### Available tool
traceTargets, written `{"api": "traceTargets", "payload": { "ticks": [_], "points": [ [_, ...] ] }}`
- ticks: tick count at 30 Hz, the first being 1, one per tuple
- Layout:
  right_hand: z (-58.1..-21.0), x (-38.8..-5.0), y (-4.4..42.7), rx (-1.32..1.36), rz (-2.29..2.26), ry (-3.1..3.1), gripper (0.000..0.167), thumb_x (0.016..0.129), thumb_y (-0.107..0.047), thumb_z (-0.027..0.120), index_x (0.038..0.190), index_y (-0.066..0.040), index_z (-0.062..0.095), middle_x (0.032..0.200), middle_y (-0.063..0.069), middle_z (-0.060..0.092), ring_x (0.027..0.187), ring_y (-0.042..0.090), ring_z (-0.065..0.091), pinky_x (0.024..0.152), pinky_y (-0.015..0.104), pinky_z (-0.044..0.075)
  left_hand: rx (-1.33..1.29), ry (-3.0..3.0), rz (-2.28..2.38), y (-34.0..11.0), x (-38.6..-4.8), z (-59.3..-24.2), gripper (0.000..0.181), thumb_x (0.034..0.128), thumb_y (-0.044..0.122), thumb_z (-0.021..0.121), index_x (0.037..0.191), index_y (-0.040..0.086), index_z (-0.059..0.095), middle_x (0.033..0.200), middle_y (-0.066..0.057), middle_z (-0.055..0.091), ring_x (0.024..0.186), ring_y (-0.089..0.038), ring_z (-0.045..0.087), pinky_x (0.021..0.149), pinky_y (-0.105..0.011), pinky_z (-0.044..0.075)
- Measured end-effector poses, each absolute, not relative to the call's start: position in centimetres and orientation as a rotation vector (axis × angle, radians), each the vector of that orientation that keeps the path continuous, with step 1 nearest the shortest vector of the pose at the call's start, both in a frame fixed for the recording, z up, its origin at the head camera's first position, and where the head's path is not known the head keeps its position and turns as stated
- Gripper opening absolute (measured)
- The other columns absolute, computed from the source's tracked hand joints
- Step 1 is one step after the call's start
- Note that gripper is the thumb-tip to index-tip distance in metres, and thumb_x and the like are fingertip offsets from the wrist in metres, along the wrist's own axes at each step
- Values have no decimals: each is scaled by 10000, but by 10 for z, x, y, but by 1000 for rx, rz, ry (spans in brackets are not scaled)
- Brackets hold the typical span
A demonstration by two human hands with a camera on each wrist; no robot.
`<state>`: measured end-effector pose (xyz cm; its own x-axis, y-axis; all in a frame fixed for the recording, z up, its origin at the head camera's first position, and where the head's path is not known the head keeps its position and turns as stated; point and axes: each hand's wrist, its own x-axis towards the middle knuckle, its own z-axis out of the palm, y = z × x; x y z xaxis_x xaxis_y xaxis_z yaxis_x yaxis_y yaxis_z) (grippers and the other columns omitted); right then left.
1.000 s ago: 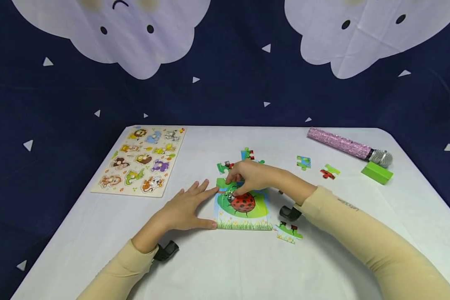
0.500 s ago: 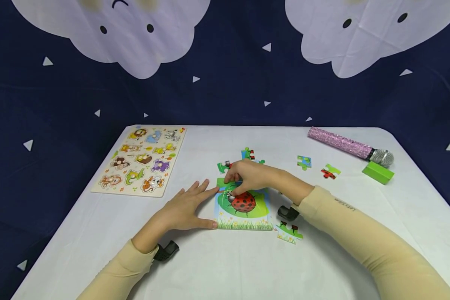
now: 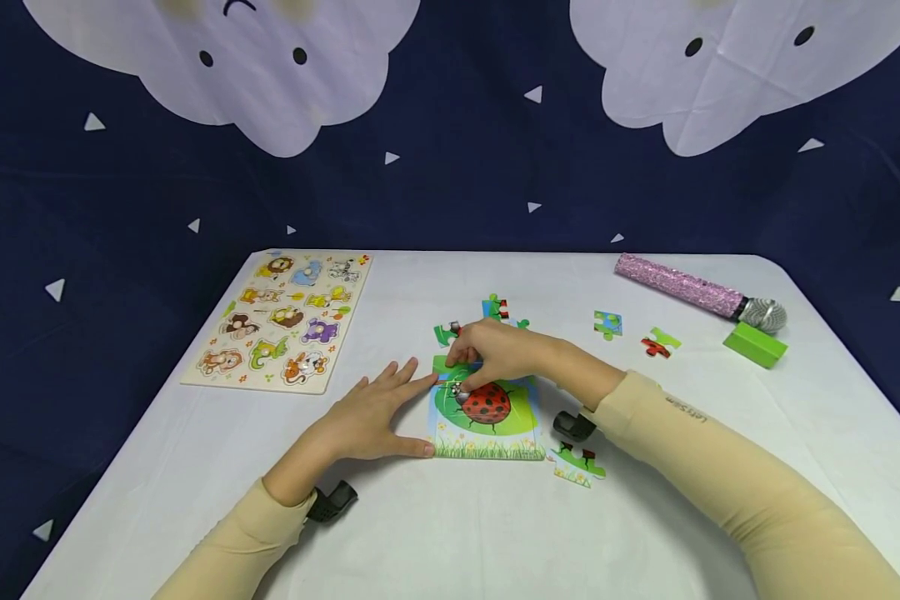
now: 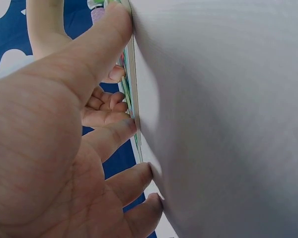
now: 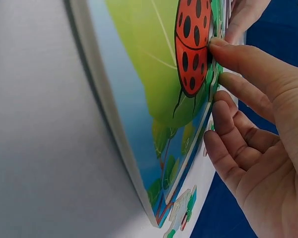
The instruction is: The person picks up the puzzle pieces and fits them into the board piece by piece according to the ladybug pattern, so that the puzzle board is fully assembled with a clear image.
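Ladybird puzzle board (image 3: 487, 433) lies near the middle of the bench (image 3: 435, 533) in the head view. We see the left hand (image 3: 371, 417) spread wide, thumb and forefinger against the board's left side, while the right hand (image 3: 498, 346) works over its far part. At least six loose pieces (image 3: 608, 325) wait outside: some towards the bench's far edge, two towards its right edge, one near the board's near right corner. We judge the filling unfinished, though we cannot tell placed pieces from printed picture.

From the left wrist, we find thumb and fingertips along the board's edge, gripping nothing.

From the right wrist, we make out thumb and forefinger narrowed on what seems a green piece (image 5: 215, 84) at the picture, other fingers curled; its seating looks incomplete.
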<state>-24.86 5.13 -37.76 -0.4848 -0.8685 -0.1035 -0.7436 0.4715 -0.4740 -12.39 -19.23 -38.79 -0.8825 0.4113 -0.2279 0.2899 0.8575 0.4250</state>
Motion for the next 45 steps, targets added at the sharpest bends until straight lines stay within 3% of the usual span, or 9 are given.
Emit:
{"api": "traceTargets", "payload": {
  "ticks": [23, 45],
  "points": [
    [-374, -249, 52, -1366, -498, 2366, 358, 963, -222, 833, 1297, -100, 788, 1265, 42, 767, 1042, 121, 700, 921, 270, 595, 530, 2724, 544, -192, -123, -387, 1001, 872, 602, 834, 1688, 244, 379, 1793, -172, 210, 1656, -471, 190, 1269, -775, 193],
    [-372, -252, 61, -1362, -530, 2444, 345, 991, -249, 802, 1300, -100, 762, 1191, 50, 733, 1038, 161, 683, 943, 336, 595, 560, 2724, 550, -191, -123, -387, 959, 873, 589, 838, 1673, 277, 411, 1786, -199, 210, 1645, -507, 183, 1251, -802, 189]
  ]
}}
